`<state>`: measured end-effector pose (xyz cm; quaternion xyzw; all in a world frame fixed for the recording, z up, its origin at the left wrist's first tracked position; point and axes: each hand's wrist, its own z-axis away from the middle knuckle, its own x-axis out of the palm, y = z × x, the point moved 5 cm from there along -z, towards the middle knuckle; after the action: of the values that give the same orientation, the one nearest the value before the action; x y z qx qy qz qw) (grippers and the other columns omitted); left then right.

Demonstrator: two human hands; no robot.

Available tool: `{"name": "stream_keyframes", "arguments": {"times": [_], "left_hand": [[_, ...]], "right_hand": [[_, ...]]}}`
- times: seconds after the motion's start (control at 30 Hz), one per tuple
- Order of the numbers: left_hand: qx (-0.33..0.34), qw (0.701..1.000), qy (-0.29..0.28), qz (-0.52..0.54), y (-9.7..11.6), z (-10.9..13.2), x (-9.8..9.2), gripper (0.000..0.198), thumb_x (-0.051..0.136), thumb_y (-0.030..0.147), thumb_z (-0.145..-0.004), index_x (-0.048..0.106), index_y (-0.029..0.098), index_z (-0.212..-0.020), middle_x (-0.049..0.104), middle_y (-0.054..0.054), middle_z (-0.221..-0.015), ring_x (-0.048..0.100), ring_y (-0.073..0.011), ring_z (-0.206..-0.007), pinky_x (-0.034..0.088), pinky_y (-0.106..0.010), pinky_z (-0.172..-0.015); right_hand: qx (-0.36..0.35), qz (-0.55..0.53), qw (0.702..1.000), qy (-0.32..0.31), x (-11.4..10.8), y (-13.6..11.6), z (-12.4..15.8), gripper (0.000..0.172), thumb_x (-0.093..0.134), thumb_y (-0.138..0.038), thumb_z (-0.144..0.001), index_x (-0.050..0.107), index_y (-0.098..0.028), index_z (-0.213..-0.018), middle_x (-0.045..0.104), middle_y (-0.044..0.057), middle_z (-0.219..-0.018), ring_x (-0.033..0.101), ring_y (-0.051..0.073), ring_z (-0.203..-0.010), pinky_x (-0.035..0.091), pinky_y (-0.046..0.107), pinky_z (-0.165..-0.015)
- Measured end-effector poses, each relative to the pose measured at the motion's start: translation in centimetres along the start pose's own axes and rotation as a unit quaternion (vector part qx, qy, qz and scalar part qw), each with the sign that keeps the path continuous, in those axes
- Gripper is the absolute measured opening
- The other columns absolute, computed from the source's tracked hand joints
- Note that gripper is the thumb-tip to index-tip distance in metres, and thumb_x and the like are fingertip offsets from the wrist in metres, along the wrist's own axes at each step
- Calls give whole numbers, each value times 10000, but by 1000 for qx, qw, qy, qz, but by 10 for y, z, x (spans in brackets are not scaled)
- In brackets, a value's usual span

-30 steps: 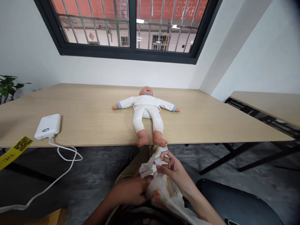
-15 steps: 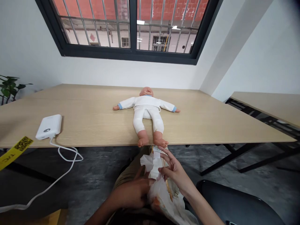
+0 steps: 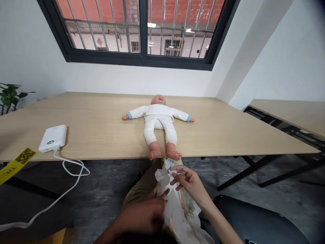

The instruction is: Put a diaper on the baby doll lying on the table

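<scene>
The right hand point(image 3: 190, 181) is hanging fingers-apart, the left hand's point(image 3: 153, 211) grip blurring beyond telling; loose support is risking dropping the plastic wrapping point(image 3: 175, 211).

A hand could pass over the pale wood-grained tabletop point(image 3: 236, 132) to either side of the bald baby doll in white clothes with blue cuffs point(image 3: 158, 111), whose outspread arms and legs block the middle, its feet reaching the near edge. Farther left, a white rounded-rectangular plastic device point(image 3: 53, 138) and its thin white cable point(image 3: 15, 225), looping below that edge, obstruct the way. Under the doll's feet, crumpled white translucent sheeting point(image 3: 175, 206) crowds the narrow gap between the left hand point(image 3: 152, 211) and right hand point(image 3: 189, 183).
</scene>
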<state>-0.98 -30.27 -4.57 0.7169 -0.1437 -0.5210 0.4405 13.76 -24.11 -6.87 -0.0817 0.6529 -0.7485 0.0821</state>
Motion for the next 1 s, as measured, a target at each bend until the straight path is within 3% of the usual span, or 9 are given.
{"name": "stream_keyframes", "arguments": {"times": [0.13,0.3,0.4,0.5,0.6,0.67,0.73,0.87,1.0], "left_hand": [[-36,964,21,262,7,0,-12,348,598,373,-896,682,194,-1182,693,-55,-1183,624,-236,-1126,420,-365,-1059],[-79,882,109,452,-10,0,-16,518,571,590,-867,702,156,-1119,743,-98,-1021,688,-248,-983,493,-399,-943],[-72,884,114,447,-13,2,-17,422,606,542,-866,754,163,-980,757,-94,-996,693,-247,-985,452,-416,-1001],[-33,898,61,435,-1,6,-21,370,660,514,-837,780,168,-892,758,-108,-1022,684,-268,-1038,423,-430,-1042],[-5,908,-27,417,14,12,-24,392,648,540,-837,785,187,-940,748,-111,-1073,665,-276,-1091,412,-427,-1054],[-16,915,-51,400,14,14,-24,469,614,603,-832,778,191,-984,742,-106,-1095,658,-278,-1096,423,-409,-1034],[-56,923,-1,381,2,13,-26,566,558,665,-832,770,163,-984,748,-111,-1048,668,-271,-1036,451,-382,-974],[-172,913,205,307,-52,10,-28,545,535,626,-859,724,116,-876,709,-75,-863,631,-200,-860,463,-309,-840],[-211,926,248,191,-92,1,-16,417,604,509,-833,715,142,-995,621,-66,-960,589,-192,-889,477,-301,-808]], "right_hand": [[-21,-7,1000,-4,3,-6,2,534,750,-530,-731,587,-197,-1115,622,12,-828,674,154,-650,494,211,-467],[-46,20,999,-4,3,-15,-2,529,739,-487,-757,525,-217,-1158,605,0,-837,651,130,-636,480,201,-475],[-62,58,996,11,-3,-15,-7,495,715,-500,-770,528,-222,-1134,608,13,-878,643,130,-618,466,210,-461],[-91,146,985,36,-9,-14,-9,388,637,-512,-828,569,-218,-1073,635,34,-897,639,140,-610,461,238,-484],[-126,314,937,90,-16,-18,-6,259,547,-455,-902,620,-228,-1003,682,44,-902,634,151,-644,450,272,-589],[-104,430,889,115,-20,-19,-5,237,504,-431,-931,640,-239,-962,701,39,-861,637,171,-672,405,280,-610],[-47,516,849,107,-27,-15,-6,265,479,-441,-944,652,-241,-938,710,41,-826,656,201,-710,351,281,-589],[59,618,783,43,-53,8,-6,300,484,-432,-938,672,-204,-989,729,102,-897,688,296,-848,342,300,-592],[95,645,758,-36,-82,42,0,310,498,-425,-920,702,-196,-877,720,158,-934,684,338,-879,420,368,-662]]}}
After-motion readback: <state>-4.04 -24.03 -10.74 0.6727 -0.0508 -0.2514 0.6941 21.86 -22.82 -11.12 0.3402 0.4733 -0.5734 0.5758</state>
